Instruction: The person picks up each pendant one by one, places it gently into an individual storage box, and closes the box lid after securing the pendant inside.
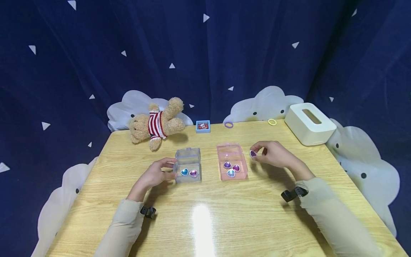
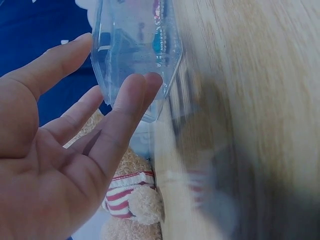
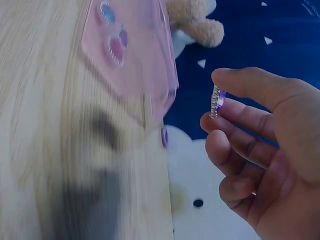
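Note:
My right hand (image 1: 275,154) pinches a purple heart-shaped gem (image 1: 253,153) between thumb and fingertips, just right of the pink box. In the right wrist view, the gem's silver beaded edge (image 3: 215,102) shows. The pink see-through box (image 1: 242,175) has its lid raised and holds a purple, a magenta and a light blue gem (image 1: 231,173). At the left, my left hand (image 1: 155,174) has its fingers extended at the side of a clear bluish box (image 1: 187,180); they appear to touch it. Inside that box are a blue gem (image 1: 184,171) and a purple-pink gem (image 1: 193,173).
A teddy bear (image 1: 156,125) in a striped shirt lies at the back left. Along the back edge are a small blue square box (image 1: 203,130), a purple ring (image 1: 228,125) and a yellow ring (image 1: 272,122). A white tissue box (image 1: 308,130) stands at the back right.

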A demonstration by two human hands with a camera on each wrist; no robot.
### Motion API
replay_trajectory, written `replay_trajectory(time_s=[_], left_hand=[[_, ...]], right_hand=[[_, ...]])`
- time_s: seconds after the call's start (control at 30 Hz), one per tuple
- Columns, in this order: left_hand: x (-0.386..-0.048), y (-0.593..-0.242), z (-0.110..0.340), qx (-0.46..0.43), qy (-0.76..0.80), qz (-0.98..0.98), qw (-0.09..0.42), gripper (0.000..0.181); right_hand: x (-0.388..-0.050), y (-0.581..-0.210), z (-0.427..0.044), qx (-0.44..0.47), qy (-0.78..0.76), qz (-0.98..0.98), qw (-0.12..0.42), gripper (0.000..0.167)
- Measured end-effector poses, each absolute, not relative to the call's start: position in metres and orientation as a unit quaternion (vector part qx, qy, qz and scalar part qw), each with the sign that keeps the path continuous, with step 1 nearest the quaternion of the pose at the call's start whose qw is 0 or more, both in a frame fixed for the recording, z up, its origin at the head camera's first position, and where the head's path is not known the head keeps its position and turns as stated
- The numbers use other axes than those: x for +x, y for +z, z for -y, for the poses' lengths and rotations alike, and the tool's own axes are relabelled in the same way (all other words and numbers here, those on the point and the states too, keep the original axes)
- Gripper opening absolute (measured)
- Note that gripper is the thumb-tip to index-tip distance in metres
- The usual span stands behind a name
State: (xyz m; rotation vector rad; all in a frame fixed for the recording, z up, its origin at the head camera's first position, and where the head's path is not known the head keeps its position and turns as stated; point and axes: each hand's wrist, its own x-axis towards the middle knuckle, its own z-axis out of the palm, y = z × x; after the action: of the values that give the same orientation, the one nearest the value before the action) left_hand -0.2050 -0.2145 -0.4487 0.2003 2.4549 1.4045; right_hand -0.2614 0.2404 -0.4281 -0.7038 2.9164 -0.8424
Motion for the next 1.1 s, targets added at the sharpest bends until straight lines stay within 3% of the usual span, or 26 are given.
replay_trajectory(time_s=[1.1], left_hand=[[-0.207,-0.454,0.216,0.069,0.498,-0.852,0.145,0.059]], right_hand=[[-0.266,-0.417,-0.098,-0.328,-0.260,-0.908,0.029,0.033]])
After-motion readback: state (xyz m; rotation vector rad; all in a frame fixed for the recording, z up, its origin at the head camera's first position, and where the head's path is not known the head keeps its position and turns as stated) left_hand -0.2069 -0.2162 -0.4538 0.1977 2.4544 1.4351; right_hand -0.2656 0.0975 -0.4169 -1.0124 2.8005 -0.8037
